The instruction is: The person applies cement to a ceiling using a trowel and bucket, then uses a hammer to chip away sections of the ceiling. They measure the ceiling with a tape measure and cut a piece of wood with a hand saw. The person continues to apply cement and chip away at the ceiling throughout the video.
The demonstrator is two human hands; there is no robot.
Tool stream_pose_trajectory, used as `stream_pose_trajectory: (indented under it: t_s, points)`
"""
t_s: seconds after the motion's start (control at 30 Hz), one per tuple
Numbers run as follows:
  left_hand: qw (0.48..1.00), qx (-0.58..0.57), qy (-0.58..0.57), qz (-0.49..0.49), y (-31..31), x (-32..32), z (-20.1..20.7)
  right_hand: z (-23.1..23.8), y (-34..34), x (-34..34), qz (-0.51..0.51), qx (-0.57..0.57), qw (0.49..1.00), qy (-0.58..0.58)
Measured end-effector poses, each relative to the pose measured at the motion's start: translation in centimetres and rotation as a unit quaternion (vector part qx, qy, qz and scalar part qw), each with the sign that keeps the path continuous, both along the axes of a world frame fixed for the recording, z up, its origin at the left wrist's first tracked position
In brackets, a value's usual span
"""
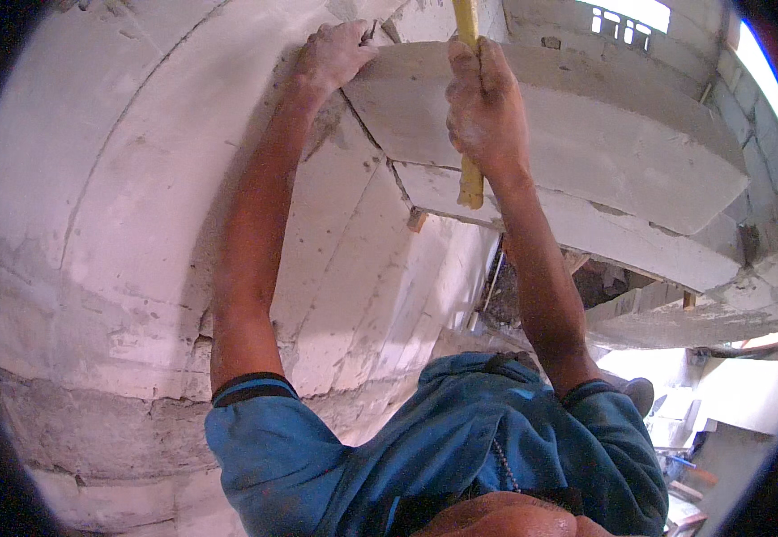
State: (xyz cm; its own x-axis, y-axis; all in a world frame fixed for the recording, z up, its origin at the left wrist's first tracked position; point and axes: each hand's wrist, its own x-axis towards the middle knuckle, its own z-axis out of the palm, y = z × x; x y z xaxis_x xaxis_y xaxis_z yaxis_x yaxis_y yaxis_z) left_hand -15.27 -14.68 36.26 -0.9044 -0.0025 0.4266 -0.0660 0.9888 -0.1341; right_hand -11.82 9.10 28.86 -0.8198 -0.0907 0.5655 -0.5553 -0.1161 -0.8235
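Note:
My left hand [335, 58] is raised high against the pale block wall, fingers bent at the top of a joint. A small dark sliver shows at its fingertips; what it is I cannot make out. To its right, my right hand [489, 116] is wrapped round a yellow tool handle [470, 190]. The handle stands nearly upright, and its upper end runs out of the picture. Just behind that hand lies a large light grey block [613, 134], set against the wall, with a dark gap along its left end.
A pale block wall [111, 206] with joint lines fills the left. Below the large block are another block course [658, 240] and a dark opening [604, 282]. A small wooden piece [417, 220] sticks out at the corner. Bright openings show at upper right.

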Motion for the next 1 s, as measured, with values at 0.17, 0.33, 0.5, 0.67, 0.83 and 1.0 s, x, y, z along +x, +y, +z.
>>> stream_pose_trajectory:
  t_s: [0.17,0.33,0.5,0.67,0.83,1.0]
  points:
    - [1.000,-0.024,-0.008,0.008,0.3,0.0,-0.2,-0.8,-1.5,-0.3,0.000,0.018,1.000,-0.003]
    - [0.998,-0.062,-0.033,-0.001,1.5,1.7,0.9,-1.9,-3.4,-1.3,0.007,0.054,0.993,0.108]
    - [0.997,-0.062,-0.017,-0.031,0.1,-0.5,-0.2,-1.2,-3.2,-0.3,0.008,0.060,0.998,0.023]
    - [0.999,-0.033,-0.023,-0.030,0.0,-0.2,-0.2,-0.6,-1.9,0.2,0.054,0.079,0.995,-0.041]
    - [0.998,-0.028,-0.063,-0.003,0.9,0.3,0.6,-2.2,-2.9,-1.9,-0.016,0.127,0.989,0.080]
    - [0.998,-0.040,-0.048,-0.020,-0.4,0.6,0.6,-0.4,-2.8,-0.2,-0.046,0.056,0.997,0.018]
